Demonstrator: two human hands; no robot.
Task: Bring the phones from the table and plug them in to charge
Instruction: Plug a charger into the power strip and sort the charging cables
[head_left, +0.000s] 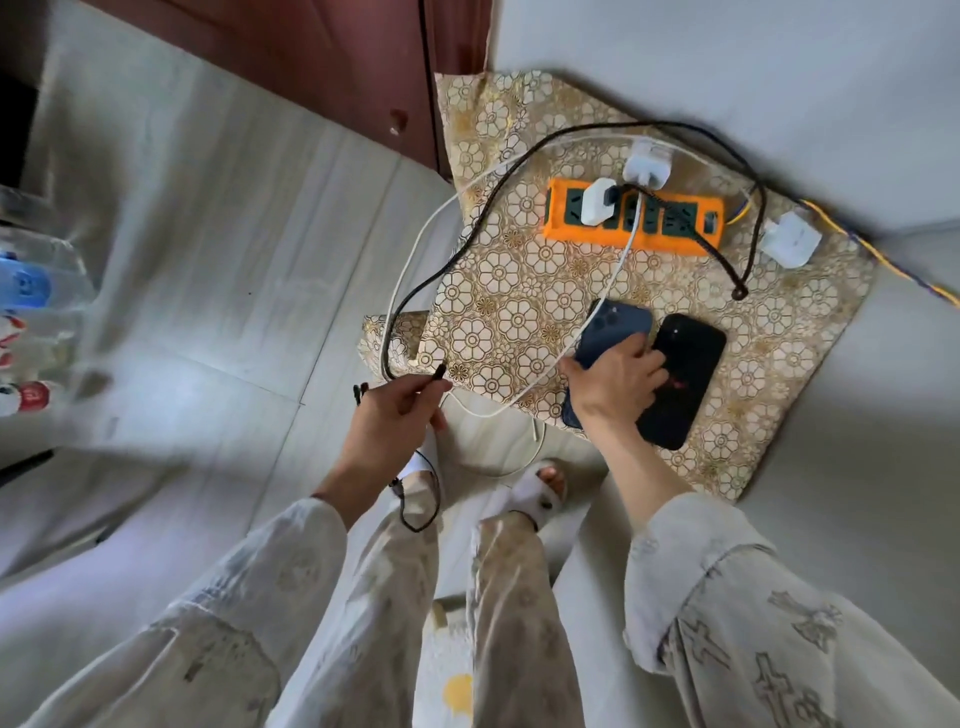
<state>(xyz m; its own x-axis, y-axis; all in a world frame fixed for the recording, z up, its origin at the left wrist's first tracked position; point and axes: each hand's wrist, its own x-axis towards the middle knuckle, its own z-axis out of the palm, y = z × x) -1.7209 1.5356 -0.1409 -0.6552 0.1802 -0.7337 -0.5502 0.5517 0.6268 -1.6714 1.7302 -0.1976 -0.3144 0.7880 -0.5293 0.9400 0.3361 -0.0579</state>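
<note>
R hand (615, 387) grips blue phone (613, 332), long axis diagonal; L hand (387, 423) pinches black cable (441, 270) end.

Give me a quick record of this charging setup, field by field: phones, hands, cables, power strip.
surface: floral patterned mat on the floor
phones: blue phone and black phone, side by side on the mat
left hand: pinches the end of the black cable
right hand: grip on the blue phone
white cable: loops off the mat's edge
power strip: orange, white charger plugged in
loose charger: lies on the mat beside the strip
phones plugged in: not yet
</note>
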